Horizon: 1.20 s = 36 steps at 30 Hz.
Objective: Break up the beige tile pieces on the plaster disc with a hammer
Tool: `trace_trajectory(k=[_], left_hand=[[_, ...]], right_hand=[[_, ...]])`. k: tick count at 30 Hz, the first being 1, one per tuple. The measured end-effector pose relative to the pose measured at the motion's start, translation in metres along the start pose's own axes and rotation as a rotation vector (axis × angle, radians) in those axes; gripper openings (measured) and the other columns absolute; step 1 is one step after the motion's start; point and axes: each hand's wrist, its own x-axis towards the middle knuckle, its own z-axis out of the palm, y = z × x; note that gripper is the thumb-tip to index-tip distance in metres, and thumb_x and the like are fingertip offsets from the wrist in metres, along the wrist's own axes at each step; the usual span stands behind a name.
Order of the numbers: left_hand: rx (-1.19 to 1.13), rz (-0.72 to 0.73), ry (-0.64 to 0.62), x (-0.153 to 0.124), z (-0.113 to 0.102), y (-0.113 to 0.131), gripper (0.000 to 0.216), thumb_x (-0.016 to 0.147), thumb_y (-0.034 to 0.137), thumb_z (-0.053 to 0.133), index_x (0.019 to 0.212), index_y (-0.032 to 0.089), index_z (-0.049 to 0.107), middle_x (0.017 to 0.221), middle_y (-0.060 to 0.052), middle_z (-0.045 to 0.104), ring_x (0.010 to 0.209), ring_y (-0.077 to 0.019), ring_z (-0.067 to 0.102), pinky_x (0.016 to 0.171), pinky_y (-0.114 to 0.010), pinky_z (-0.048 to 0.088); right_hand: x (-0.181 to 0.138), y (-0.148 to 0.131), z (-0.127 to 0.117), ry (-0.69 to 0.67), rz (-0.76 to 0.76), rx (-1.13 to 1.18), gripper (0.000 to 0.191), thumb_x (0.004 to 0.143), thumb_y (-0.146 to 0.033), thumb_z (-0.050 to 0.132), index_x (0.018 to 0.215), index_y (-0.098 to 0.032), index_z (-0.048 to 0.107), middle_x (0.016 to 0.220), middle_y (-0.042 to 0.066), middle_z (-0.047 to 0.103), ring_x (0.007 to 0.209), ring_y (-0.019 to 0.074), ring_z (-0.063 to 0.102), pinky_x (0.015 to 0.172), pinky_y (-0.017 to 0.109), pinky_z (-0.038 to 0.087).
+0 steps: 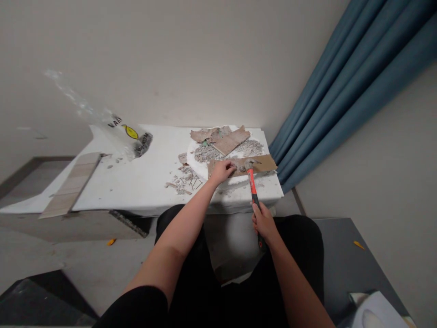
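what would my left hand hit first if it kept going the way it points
Likely the hammer, whose head sits just past the left hand on the brown board; depth is unclear.

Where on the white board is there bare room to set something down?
Bare: the white board between the plastic bag and the tile chips, down to its front edge beside the grey plank. Crowded: the right end, with broken tiles, the left hand and the hammer.
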Motion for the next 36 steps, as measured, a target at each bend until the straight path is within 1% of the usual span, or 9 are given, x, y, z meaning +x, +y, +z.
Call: trace_trajectory(k=[8,15,23,28,36], left_hand=[[0.071,-0.007,-0.001,0.0011,0.0009,-0.0025,0.018,0.088,0.033,0.064,0.079,0.018,0.067,0.073,-0.002,0.068,0.072,-0.0183,0.058,0.071,-0.03,0.043],[0.095,-0.009,-0.022,-0.0006,-0.0001,0.0002,0.019,0.089,0.035,0.063,0.08,0.018,0.068,0.075,-0.003,0.069,0.074,-0.0189,0.059,0.072,-0.03,0.043],[0.17,0.015,-0.028,-0.0031,0.0019,-0.0001,0.021,0.09,0.036,0.059,0.081,0.019,0.066,0.073,-0.004,0.067,0.072,-0.0205,0.058,0.069,-0.031,0.04],[0.156,0.06,-0.016,-0.0061,0.0027,-0.0008,0.022,0.092,0.036,0.056,0.08,0.02,0.066,0.071,-0.004,0.065,0.072,-0.0211,0.058,0.069,-0.031,0.041],[0.125,0.032,0.002,-0.0046,0.0046,-0.0049,0.018,0.091,0.034,0.06,0.081,0.02,0.066,0.072,-0.004,0.067,0.072,-0.0208,0.059,0.069,-0.031,0.041]], right_hand=[[0.0004,0.0009,-0.0011,-0.013,0.002,0.017,0.047,0.087,-0.064,0.053,0.108,-0.022,0.056,0.049,-0.015,0.037,0.03,0.0075,0.032,0.029,0.019,0.027],[-0.0015,-0.0035,-0.0006,-0.012,0.014,0.013,0.049,0.085,-0.066,0.054,0.107,-0.022,0.055,0.049,-0.015,0.037,0.03,0.0076,0.032,0.028,0.019,0.028],[-0.0012,-0.0028,-0.0016,-0.02,0.006,0.006,0.048,0.087,-0.065,0.054,0.108,-0.022,0.055,0.049,-0.015,0.037,0.031,0.0073,0.032,0.029,0.019,0.028],[-0.0014,-0.0036,-0.0024,-0.013,0.0,-0.011,0.047,0.087,-0.064,0.055,0.108,-0.021,0.056,0.05,-0.015,0.039,0.031,0.0073,0.034,0.029,0.018,0.028],[0.0003,-0.0013,-0.0029,-0.017,0.0,-0.004,0.048,0.087,-0.064,0.055,0.109,-0.022,0.056,0.049,-0.015,0.038,0.031,0.0078,0.034,0.03,0.019,0.028]])
